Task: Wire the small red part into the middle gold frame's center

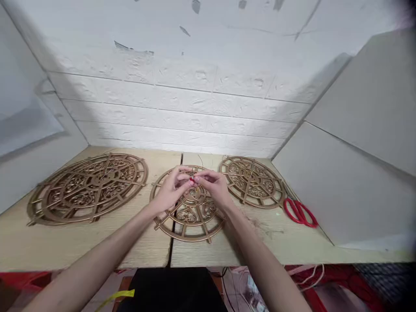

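Note:
Both hands meet above a round bronze-coloured openwork panel (187, 215) in the middle of the table. My left hand (175, 187) is closed, thumb and fingers pinching at a small red piece (192, 179). My right hand (212, 184) pinches the same red piece from the other side, fingertips close to the left thumb. What the red piece is cannot be made out at this size. A thin dark wire (200, 160) sticks up just behind the fingers. Part of the panel's centre lies hidden under the hands.
More bronze-coloured round panels lie at left (94, 182) and at right (256, 180). Red-handled scissors (300, 212) rest near the right partition (357, 186). A dark gap (172, 245) runs between two tabletop boards. Behind stands a white brick-patterned wall (182, 99).

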A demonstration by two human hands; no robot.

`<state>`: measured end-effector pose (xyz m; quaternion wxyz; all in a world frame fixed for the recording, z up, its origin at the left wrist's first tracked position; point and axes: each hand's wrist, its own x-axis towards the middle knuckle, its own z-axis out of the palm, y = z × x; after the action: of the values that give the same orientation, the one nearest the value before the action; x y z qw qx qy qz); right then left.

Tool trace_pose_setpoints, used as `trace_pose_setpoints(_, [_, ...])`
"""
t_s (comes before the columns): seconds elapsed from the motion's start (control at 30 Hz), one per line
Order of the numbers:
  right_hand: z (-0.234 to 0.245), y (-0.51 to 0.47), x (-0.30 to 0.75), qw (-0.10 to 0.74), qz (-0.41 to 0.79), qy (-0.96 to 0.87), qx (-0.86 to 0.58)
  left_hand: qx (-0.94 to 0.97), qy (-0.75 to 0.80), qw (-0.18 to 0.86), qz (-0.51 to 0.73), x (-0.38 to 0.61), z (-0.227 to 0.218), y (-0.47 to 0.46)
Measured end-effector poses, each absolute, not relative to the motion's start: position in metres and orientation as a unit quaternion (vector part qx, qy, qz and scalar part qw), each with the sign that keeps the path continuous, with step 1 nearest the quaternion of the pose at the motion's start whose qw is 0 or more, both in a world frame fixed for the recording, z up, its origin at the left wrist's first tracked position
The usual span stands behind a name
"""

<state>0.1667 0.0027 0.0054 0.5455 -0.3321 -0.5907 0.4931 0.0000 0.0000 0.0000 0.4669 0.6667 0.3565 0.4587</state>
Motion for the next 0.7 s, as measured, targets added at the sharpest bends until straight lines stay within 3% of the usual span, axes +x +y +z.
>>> trace_pose_setpoints(0.7, [0.0048, 0.0048, 0.1655, 0.553, 0.469, -0.609, -0.323, 0.663, 0.354, 0.465, 0.468, 0.0032, 0.0048, -0.0038])
